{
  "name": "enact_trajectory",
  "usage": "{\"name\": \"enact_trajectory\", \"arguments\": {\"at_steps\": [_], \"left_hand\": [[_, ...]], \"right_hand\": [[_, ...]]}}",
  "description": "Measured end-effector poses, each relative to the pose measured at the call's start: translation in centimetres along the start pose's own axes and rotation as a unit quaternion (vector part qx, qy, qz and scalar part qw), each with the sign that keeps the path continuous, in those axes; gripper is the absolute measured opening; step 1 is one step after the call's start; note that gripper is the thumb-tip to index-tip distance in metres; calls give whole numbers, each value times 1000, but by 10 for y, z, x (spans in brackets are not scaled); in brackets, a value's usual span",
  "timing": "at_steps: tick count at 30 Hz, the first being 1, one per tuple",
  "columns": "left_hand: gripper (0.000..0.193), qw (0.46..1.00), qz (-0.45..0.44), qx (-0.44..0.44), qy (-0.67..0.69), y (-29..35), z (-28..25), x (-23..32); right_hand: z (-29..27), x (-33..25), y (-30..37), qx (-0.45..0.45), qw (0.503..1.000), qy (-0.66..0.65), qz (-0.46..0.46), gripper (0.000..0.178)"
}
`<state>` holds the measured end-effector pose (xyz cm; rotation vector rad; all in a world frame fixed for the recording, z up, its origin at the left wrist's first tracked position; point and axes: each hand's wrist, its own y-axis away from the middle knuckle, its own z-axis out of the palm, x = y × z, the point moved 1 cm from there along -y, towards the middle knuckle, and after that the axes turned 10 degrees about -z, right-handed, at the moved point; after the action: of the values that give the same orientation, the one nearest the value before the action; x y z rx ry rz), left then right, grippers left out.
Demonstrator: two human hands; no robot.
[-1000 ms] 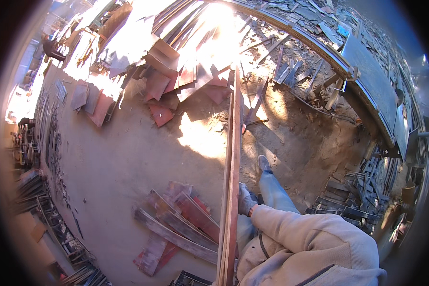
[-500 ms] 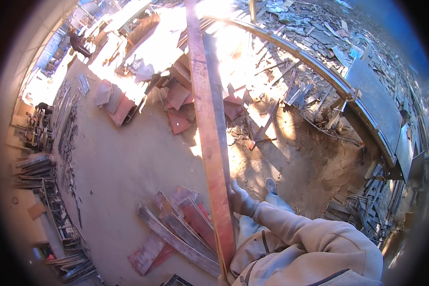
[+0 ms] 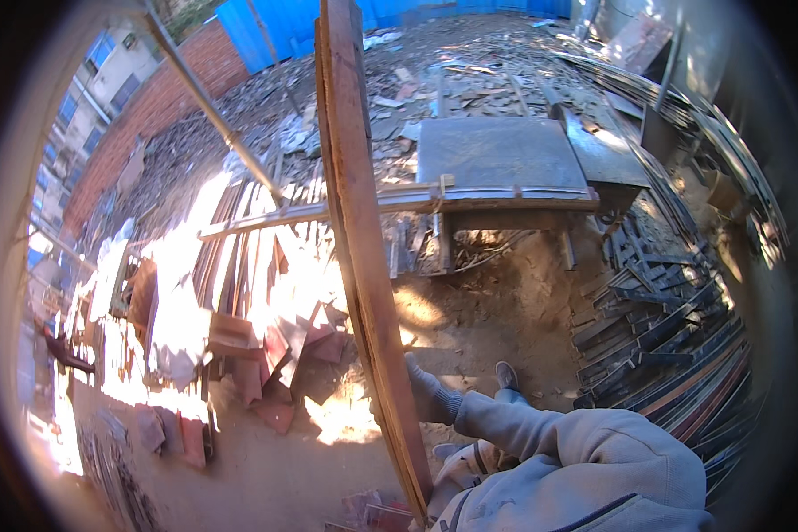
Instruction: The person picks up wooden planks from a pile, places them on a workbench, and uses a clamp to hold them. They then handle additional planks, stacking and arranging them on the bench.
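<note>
A long reddish-brown wooden plank (image 3: 363,230) stands tilted in front of me, running from beside my body up past the top of the view. Its rough edge shows layers, and I cannot tell whether it is one plank or two laid together. My right hand (image 3: 427,390), in a greyish glove, is closed on the plank's right side. The plank partly hides its fingers. My left hand does not show. The plank's lower end lies against the front of my light jacket (image 3: 585,461).
Ahead stands a metal-topped table (image 3: 505,155) with a long rail (image 3: 399,200) along its near edge. Stacked strips (image 3: 665,328) lie at right. Red-brown panel offcuts (image 3: 279,355) litter the left ground. A slanting pole (image 3: 204,97) rises behind, before a blue fence (image 3: 284,31).
My view has swung right and upward, bringing the table and fence nearer the middle. The plank has turned with me, still in my right hand. The pile of boards low at left has mostly left view.
</note>
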<state>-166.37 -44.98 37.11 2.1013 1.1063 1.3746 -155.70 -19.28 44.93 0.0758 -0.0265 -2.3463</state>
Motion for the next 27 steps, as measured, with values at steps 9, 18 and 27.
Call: {"name": "enact_trajectory", "arguments": {"at_steps": [9, 18, 27], "left_hand": [[69, 993, 53, -42, -100, -40, 112, 130], [60, 943, 188, 67, -267, -61, 118, 283], [58, 844, 351, -49, -404, -152, 222, 632]], "right_hand": [[-28, -242, 81, -1, 980, 59, -192, 71], [-81, -456, 154, 276, 788, 7, -551, 58], [-123, -686, 154, 325, 740, -36, -588, 38]]}}
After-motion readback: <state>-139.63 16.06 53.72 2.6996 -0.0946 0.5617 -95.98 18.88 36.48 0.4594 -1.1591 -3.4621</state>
